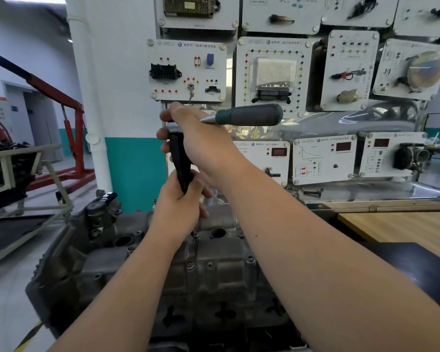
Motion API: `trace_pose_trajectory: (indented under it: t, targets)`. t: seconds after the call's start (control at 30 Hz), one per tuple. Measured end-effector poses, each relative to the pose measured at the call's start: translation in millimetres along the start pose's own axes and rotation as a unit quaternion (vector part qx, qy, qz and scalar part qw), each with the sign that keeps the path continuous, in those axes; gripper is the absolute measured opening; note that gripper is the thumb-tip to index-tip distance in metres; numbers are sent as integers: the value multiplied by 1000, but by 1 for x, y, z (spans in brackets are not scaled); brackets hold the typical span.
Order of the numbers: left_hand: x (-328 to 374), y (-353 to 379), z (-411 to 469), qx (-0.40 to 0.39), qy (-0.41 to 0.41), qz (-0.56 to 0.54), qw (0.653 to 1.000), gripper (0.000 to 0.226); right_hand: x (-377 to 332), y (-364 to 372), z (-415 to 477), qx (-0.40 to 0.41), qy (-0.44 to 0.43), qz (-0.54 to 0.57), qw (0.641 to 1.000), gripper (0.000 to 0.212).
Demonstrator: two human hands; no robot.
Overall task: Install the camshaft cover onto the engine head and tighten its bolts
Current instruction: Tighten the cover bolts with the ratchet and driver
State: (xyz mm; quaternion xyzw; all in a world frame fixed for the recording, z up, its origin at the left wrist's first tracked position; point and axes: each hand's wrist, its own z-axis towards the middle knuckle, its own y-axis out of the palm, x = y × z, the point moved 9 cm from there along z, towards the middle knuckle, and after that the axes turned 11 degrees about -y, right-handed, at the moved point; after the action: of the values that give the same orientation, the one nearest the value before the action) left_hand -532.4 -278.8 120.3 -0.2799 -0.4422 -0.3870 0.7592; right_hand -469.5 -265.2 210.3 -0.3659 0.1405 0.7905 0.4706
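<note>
Ahead of you, white training panels [273, 77] with connectors and sensors cover a display board. At your left stands a red engine hoist [74, 138] beside a white pipe [92, 97]. A wooden desk [401, 227] edge shows at right.

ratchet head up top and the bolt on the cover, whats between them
In the head view, a black extension runs down from the right hand through the left hand to the bolt.

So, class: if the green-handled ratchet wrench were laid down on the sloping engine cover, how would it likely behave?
The ratchet wrench would probably roll or slide: its handle looks round and the camshaft cover is uneven. It seems rigid, with a metal neck, so it would not flex. The rubbery-looking grip may resist slipping a little. For now the right hand and the left hand steady it and the black extension.
</note>
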Motion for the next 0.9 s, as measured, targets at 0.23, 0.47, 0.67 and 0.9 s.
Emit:
trace_pose_trajectory:
  t: [0.23, 0.47, 0.67, 0.9]
  targets:
    - [1, 4, 3, -16, -5, -11, 1000, 11, 0, -6, 0, 17, 4, -6, 1000, 25]
    - [1, 11, 3, -44, -5, -32, 999, 11, -1, -9, -2, 32, -4, -19, 999, 24]
    - [-1, 14, 4, -58, -16, -36, 998, 14, -3, -11, -6, 36, -4, -67, 997, 23]
    - [14, 2, -3, 72, 48, 108, 990, 37, -26, -6, -5, 57, -124, -431, 892, 21]
